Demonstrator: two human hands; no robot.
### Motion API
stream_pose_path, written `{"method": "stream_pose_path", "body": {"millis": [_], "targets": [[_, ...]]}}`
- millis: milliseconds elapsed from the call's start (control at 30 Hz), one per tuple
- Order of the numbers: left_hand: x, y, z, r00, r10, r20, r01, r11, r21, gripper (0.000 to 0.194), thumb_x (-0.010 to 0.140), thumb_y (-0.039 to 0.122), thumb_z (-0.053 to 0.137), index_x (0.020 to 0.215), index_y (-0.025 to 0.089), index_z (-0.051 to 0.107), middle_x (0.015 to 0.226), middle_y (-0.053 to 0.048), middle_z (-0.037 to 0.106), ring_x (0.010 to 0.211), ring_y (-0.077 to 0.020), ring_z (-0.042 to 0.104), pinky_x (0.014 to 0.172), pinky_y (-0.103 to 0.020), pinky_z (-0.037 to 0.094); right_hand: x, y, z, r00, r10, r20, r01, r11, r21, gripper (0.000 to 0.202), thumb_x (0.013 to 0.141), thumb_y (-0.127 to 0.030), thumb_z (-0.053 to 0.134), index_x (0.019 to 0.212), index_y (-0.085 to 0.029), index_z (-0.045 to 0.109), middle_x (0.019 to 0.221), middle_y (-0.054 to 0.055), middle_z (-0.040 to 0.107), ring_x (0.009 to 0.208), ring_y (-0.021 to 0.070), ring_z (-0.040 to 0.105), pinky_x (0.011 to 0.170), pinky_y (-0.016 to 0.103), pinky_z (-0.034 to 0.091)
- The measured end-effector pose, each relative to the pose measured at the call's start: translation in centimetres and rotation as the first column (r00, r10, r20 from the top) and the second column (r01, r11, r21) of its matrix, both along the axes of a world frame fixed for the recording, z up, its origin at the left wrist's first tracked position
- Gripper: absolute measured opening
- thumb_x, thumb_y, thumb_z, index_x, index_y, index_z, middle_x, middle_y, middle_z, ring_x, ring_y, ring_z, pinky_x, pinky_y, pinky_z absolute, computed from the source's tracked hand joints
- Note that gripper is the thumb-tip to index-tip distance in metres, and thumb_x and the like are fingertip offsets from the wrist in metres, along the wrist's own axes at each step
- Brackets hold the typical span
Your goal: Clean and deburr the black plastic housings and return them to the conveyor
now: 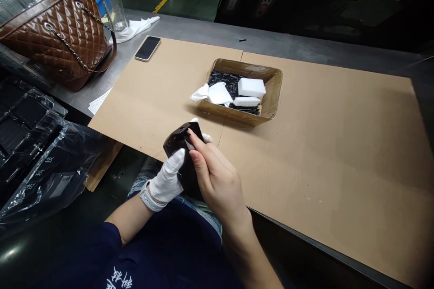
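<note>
A glossy black part (190,176) is held above my lap at the table's near edge, tilted, with a small hole near its upper end. My left hand (167,178), in a white glove and with a pale wristband, wraps round it; white fingertips show beyond its far side. My bare right hand (217,169) has thumb and index finger pinched on a small pointed thing, perhaps a blade, at the part's upper face; its handle is hidden in the hand.
On the cardboard-covered table (332,153), a cardboard box (274,95) holds black pieces, white blocks and a white cloth. A phone (148,48), brown bag (64,31) and bottle (115,11) stand at back left. Plastic-wrapped black parts (37,158) lie at left.
</note>
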State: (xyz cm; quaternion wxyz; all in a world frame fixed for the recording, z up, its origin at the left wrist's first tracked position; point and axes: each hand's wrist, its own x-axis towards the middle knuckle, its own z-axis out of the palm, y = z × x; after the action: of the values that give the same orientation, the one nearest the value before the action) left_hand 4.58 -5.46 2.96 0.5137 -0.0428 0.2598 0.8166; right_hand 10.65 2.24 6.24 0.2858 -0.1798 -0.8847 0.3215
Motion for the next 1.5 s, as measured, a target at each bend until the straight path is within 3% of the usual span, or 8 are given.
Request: {"method": "stream_pose_path", "body": {"millis": [233,367,533,733,833,1100,1333,1500], "targets": [[0.1,0.5,0.8,0.999,0.004,-0.044,-0.006,0.999,-0.038,0.045,0.074,0.035,0.066,0.117,0.022,0.063,0.125,-0.003,0.062,0.129,-0.0265,0.045,0.113,-0.040,0.031,-0.3,-0.2,-0.5,0.999,-0.032,-0.034,0.032,0.999,-0.011,0.036,0.095,-0.022,0.040,0.125,-0.013,0.057,0.093,0.010,0.070,0.091,0.0209,0.066,0.079,0.030,0.053],[0.0,0.5,1.2,0.997,-0.049,-0.062,0.046,0.997,-0.060,0.046,0.070,0.044,0.069,0.109,0.020,0.067,0.121,-0.004,0.064,0.131,-0.0277,0.042,0.112,-0.039,0.033,0.0,0.0,-0.4,0.997,-0.039,-0.063,0.028,0.986,-0.166,0.035,0.095,-0.027,0.039,0.123,-0.017,0.058,0.102,0.009,0.068,0.100,0.0209,0.063,0.085,0.032,0.051],[0.0,0.3,0.9,0.985,-0.096,-0.145,0.075,0.986,-0.146,0.052,0.069,0.054,0.066,0.108,0.019,0.067,0.119,-0.006,0.065,0.131,-0.0300,0.041,0.111,-0.042,0.035,0.3,0.9,0.2,0.996,-0.089,-0.024,0.064,0.853,-0.518,0.035,0.091,-0.046,0.044,0.107,-0.021,0.063,0.069,0.000,0.060,0.061,0.0134,0.056,0.056,0.024,0.047],[-0.8,0.6,1.1,0.864,-0.116,-0.489,-0.025,0.962,-0.273,0.059,0.062,0.056,0.072,0.109,0.021,0.065,0.126,-0.005,0.060,0.135,-0.0296,0.035,0.116,-0.038,0.026,-0.9,1.9,0.5,1.000,-0.012,-0.019,-0.005,0.723,-0.691,0.031,0.085,-0.048,0.053,0.073,-0.019,0.058,0.061,-0.003,0.049,0.055,0.0095,0.044,0.049,0.021,0.037],[-0.8,0.7,0.5,0.836,-0.102,-0.540,-0.099,0.938,-0.331,0.053,0.063,0.049,0.074,0.109,0.024,0.065,0.128,-0.004,0.059,0.137,-0.0284,0.031,0.116,-0.036,0.025,-1.3,1.9,0.2,0.999,-0.047,0.001,0.036,0.760,-0.649,0.028,0.084,-0.042,0.056,0.068,-0.019,0.055,0.056,-0.004,0.045,0.051,0.0085,0.040,0.047,0.020,0.034],[-1.1,1.0,0.1,0.993,0.014,-0.113,-0.026,0.994,-0.109,0.052,0.074,0.052,0.064,0.115,0.020,0.062,0.113,-0.006,0.067,0.123,-0.0291,0.051,0.108,-0.043,0.037,-0.8,2.5,-0.9,0.951,-0.306,-0.055,0.224,0.798,-0.560,0.018,0.080,-0.036,0.063,0.074,-0.019,0.066,0.066,0.000,0.064,0.058,0.0132,0.057,0.053,0.024,0.045],[-1.5,0.9,0.5,0.999,0.036,0.016,-0.034,0.989,-0.143,0.048,0.078,0.053,0.058,0.114,0.021,0.062,0.119,-0.005,0.065,0.126,-0.0292,0.048,0.107,-0.042,0.038,-1.4,2.1,-0.9,0.984,-0.175,-0.041,0.152,0.935,-0.322,0.014,0.083,-0.030,0.061,0.088,-0.022,0.071,0.075,0.001,0.070,0.060,0.0130,0.060,0.057,0.025,0.048],[-1.5,0.6,0.7,0.998,0.026,0.052,-0.019,0.991,-0.134,0.048,0.078,0.054,0.057,0.108,0.019,0.065,0.117,-0.006,0.066,0.126,-0.0308,0.047,0.107,-0.043,0.038,-1.9,2.0,-0.5,0.991,-0.125,-0.054,0.109,0.965,-0.240,0.013,0.084,-0.026,0.060,0.090,-0.022,0.071,0.078,0.000,0.072,0.061,0.0123,0.063,0.058,0.023,0.049]]}}
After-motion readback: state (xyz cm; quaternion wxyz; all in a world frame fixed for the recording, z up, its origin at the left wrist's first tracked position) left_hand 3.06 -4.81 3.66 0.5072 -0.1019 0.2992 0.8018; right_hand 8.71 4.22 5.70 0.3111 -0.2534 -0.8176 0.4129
